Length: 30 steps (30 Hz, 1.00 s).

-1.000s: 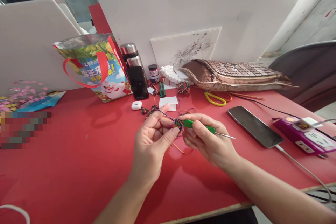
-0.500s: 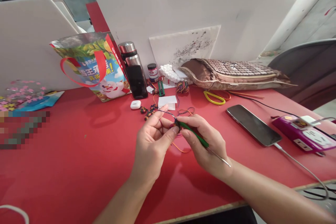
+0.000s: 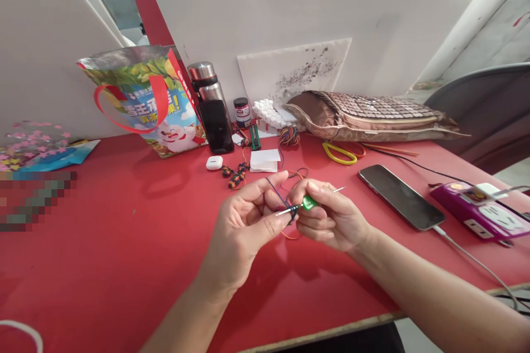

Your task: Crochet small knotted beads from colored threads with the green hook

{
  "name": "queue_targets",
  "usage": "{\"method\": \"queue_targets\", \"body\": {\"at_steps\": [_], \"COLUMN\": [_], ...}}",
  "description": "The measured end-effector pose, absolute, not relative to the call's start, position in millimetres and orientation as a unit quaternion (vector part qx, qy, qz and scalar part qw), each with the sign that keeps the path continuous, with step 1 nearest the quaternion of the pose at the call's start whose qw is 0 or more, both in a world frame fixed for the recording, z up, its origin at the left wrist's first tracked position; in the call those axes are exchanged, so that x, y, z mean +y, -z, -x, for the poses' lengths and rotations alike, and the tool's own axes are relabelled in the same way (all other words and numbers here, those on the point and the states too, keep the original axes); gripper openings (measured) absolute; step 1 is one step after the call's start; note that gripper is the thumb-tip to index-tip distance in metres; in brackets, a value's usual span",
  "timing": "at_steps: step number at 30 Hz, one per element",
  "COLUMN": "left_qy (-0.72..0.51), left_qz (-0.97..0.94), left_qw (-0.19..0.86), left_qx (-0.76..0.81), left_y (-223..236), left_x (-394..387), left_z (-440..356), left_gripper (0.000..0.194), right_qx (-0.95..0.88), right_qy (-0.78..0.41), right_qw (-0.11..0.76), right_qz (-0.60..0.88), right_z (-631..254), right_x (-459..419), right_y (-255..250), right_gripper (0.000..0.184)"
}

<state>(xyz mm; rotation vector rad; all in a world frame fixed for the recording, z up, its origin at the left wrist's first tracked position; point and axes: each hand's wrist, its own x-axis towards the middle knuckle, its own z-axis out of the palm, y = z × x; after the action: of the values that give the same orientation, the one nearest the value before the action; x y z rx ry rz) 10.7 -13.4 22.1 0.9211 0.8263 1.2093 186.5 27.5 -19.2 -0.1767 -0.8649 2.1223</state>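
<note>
In my right hand (image 3: 331, 212) is a crochet hook (image 3: 309, 203) with a green handle; its metal shaft points left, with dark loops of yarn around it. My left hand (image 3: 252, 218) pinches a small piece of multicoloured crochet (image 3: 293, 215), mostly hidden by the fingers. From it a dark blue strand of yarn (image 3: 276, 190) runs up over the left fingers. Beyond the hands lies a ball of multicoloured yarn (image 3: 289, 135), with loose yarn trailing towards me. Dark knotted crochet pieces (image 3: 237, 175) rest to the left of it.
On the red table (image 3: 144, 253) stand a printed bag (image 3: 165, 105), a steel flask (image 3: 205, 83) and a small jar (image 3: 242, 112). A white earphone case (image 3: 214, 162), folded paper (image 3: 265, 160) and yellow-handled scissors (image 3: 339, 153) lie there. At right are a phone (image 3: 401, 197) and a purple power strip (image 3: 480, 212).
The hook has swung round in my right hand: its working tip now points left through the yarn loops, where earlier it slanted down to the right. Both hands stay close together.
</note>
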Motion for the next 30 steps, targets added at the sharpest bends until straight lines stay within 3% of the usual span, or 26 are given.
{"method": "queue_targets", "body": {"at_steps": [4,14,19,30], "left_qy": [-0.529,-0.540,-0.540,-0.550], "left_qz": [-0.467,-0.536,-0.557,-0.525], "left_qw": [0.608,0.513,0.471,0.456], "left_qx": [0.364,0.397,0.421,0.463], "left_y": [-23.9,-13.7,-12.3,-20.3], "left_x": [-19.6,-23.7,-24.4,-25.4], "left_z": [-12.5,-10.5,-9.6,-15.7], "left_gripper": [0.036,0.048,0.043,0.044], "right_qx": [-0.388,-0.474,-0.489,-0.496], "right_qy": [-0.830,-0.749,-0.717,-0.676], "right_qw": [0.389,0.433,0.460,0.502], "right_qz": [0.093,0.160,0.191,0.214], "right_z": [-198.3,-213.6,-216.9,-212.8], "right_x": [33.0,34.5,34.5,31.2], "right_y": [21.1,16.0,14.4,4.7], "right_gripper": [0.029,0.034,0.033,0.031]}}
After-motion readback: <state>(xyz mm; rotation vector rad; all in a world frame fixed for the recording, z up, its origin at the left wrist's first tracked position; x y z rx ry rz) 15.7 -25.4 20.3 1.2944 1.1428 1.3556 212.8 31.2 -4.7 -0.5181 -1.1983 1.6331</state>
